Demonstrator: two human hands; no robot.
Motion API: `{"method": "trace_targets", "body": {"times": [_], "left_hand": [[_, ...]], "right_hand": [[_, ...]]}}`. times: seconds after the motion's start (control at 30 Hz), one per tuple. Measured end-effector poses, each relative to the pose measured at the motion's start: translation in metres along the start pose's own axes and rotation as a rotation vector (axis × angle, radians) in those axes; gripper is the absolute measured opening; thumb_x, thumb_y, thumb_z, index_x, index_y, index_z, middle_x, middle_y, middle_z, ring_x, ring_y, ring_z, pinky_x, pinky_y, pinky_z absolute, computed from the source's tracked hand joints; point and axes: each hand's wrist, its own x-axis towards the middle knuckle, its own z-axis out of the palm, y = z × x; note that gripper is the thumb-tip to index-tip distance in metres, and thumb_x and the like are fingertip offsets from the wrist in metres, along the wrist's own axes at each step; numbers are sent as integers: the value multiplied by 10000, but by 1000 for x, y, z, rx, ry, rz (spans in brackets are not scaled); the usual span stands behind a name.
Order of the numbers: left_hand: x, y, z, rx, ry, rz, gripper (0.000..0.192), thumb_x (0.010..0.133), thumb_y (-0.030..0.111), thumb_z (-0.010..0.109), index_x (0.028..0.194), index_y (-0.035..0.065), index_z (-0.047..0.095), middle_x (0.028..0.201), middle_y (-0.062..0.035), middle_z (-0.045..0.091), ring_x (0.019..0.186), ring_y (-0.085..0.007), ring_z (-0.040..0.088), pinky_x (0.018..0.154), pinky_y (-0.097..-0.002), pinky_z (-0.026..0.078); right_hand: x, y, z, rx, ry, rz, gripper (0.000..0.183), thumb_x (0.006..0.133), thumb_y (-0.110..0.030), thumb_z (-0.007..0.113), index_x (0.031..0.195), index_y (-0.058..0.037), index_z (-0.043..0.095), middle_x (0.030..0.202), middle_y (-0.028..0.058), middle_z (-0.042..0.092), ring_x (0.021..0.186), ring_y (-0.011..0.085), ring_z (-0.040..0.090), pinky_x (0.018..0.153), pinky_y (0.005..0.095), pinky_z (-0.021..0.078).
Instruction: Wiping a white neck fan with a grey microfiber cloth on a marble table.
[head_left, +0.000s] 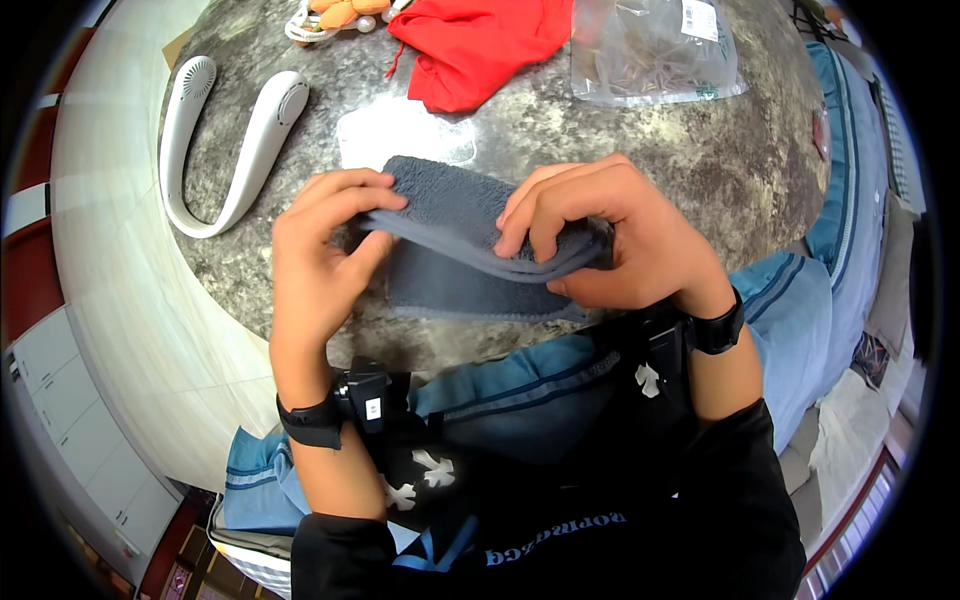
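Observation:
A folded dark grey terry cloth (454, 196) is stretched between my two hands, just over the near part of the table. My left hand (322, 240) pinches its left end between thumb and fingers. At the right end, my right hand (615, 232) grips the bound edges, thumb below and fingers bent over the top. The upper fold is lifted and bowed, while a lower layer (472, 285) hangs or lies beneath it nearer to me. Whether that lower layer touches the table I cannot tell.
A white neck fan (259, 157) lies on the marbled round table (750, 172) at left. Beyond the cloth are a clear plastic piece (405, 133) in glare, a red drawstring bag (487, 52), a transparent plastic bag (652, 56) and a beaded item with orange petals (349, 13).

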Motion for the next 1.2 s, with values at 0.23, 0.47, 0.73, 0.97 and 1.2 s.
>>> {"method": "trace_targets", "body": {"times": [0.23,0.47,0.73,0.97,1.2], "left_hand": [[-24,11,-3,2,-65,20,298,565,-70,778,844,23,736,834,-58,561,741,-187,558,634,-290,442],[-26,12,0,-21,-294,-192,283,550,-90,810,796,15,718,754,-38,582,698,-160,568,618,-279,446],[-24,8,2,19,-417,-222,282,554,-102,811,790,9,704,749,-37,572,689,-158,561,605,-283,454],[-27,7,3,5,-436,-210,313,588,-90,764,870,20,686,746,-60,540,663,-179,558,588,-294,465],[-28,8,-2,-164,-416,-419,361,651,-54,800,947,45,618,724,20,494,617,-67,486,564,-226,428]], "right_hand": [[-6,-4,-4,-89,-97,-41,195,606,14,724,771,-35,632,778,68,646,789,255,636,677,348,511],[-11,-3,-7,-193,-388,176,186,637,-70,767,791,-47,666,729,61,606,731,265,615,646,361,497],[-9,-1,1,-307,-485,322,223,632,-99,812,811,-53,687,776,98,665,775,291,661,662,384,516],[-12,4,9,-285,-510,376,242,570,-81,838,747,-52,676,723,46,606,792,256,605,691,375,494],[-12,3,13,-356,-532,401,244,579,-102,847,765,-61,695,729,36,620,806,258,611,794,368,494]]}}
